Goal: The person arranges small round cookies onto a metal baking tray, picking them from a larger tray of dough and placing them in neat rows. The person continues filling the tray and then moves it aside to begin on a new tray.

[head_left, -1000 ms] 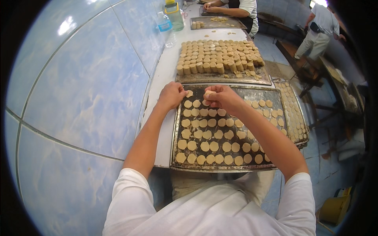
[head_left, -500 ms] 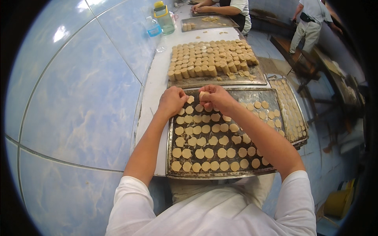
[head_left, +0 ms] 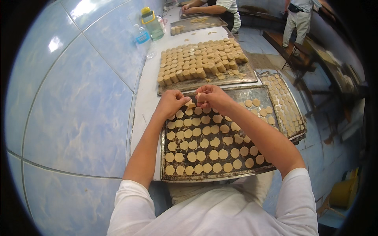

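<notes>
A dark baking tray (head_left: 252,93) lies in front of me, covered with rows of thin, round, pale dough discs (head_left: 191,157). Over its far left part, my left hand (head_left: 170,104) pinches a dough disc (head_left: 189,104) between thumb and fingertips. Close beside it on the right, my right hand (head_left: 215,98) is closed around another dough piece (head_left: 201,96); whether that is one disc or a small stack I cannot tell. Just beyond both hands, many short dough stacks (head_left: 183,63) stand packed together on a metal sheet (head_left: 220,83), with loose scraps at their right.
A second disc-filled tray (head_left: 289,106) adjoins on the right. A yellow-capped bottle (head_left: 152,25) and a bottle with blue liquid (head_left: 141,34) stand by the tiled wall (head_left: 75,106). At the far end a co-worker's hands (head_left: 189,8) work; another person (head_left: 297,23) stands farther right.
My view has turned a little, so the table and trays sit farther left. The disc at my left fingertips now looks tilted up; my right hand still grips its dough beside it.
</notes>
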`<act>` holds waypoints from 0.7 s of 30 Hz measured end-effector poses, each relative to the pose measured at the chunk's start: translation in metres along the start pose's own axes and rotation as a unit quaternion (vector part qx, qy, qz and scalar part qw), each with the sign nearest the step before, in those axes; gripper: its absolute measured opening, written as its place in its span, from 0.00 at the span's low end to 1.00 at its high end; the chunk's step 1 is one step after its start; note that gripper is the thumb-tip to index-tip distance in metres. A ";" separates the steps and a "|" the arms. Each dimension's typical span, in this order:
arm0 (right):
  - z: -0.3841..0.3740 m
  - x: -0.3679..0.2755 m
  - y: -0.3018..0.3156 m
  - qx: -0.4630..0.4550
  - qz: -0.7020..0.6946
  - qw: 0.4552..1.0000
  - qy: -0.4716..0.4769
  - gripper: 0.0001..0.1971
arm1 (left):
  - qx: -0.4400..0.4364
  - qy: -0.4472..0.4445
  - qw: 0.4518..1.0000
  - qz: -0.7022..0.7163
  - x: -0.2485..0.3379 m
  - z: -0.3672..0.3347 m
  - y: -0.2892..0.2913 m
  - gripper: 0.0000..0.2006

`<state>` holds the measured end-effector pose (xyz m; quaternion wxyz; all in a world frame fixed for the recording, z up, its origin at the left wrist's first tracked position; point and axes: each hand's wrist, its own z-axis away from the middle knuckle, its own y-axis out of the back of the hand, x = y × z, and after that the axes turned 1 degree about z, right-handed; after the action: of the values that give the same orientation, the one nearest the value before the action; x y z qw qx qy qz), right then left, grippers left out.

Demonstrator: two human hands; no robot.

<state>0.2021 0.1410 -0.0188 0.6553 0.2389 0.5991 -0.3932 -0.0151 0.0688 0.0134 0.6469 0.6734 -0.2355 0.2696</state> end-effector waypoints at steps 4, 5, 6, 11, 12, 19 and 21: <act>0.004 0.001 0.006 -0.006 -0.009 1.000 0.024 0.21 | -0.027 -0.029 0.992 0.123 0.009 -0.005 -0.011 0.16; 0.005 0.000 0.008 -0.002 -0.003 1.000 0.027 0.21 | -0.009 -0.043 0.995 0.090 0.012 -0.006 -0.013 0.15; 0.005 -0.001 0.010 0.004 0.005 1.000 0.028 0.21 | 0.008 -0.056 0.997 0.057 0.015 -0.008 -0.013 0.14; 0.015 -0.009 0.027 0.006 0.030 0.999 0.027 0.22 | -0.029 -0.101 0.990 -0.093 0.022 0.008 -0.013 0.10; 0.018 -0.010 0.030 0.011 0.034 0.999 0.018 0.22 | -0.041 -0.097 0.989 -0.108 0.023 0.014 -0.013 0.09; 0.030 -0.011 0.032 0.006 0.043 0.999 -0.008 0.17 | -0.034 -0.101 0.988 -0.115 0.029 0.024 -0.015 0.05; 0.034 -0.010 0.032 -0.001 0.056 0.998 0.006 0.18 | -0.045 -0.057 0.994 -0.077 0.029 0.021 -0.013 0.05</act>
<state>0.2479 0.1353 -0.0085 0.6730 0.2737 0.5890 -0.3539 0.0170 0.0495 0.0227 0.6812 0.6738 -0.2310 0.1694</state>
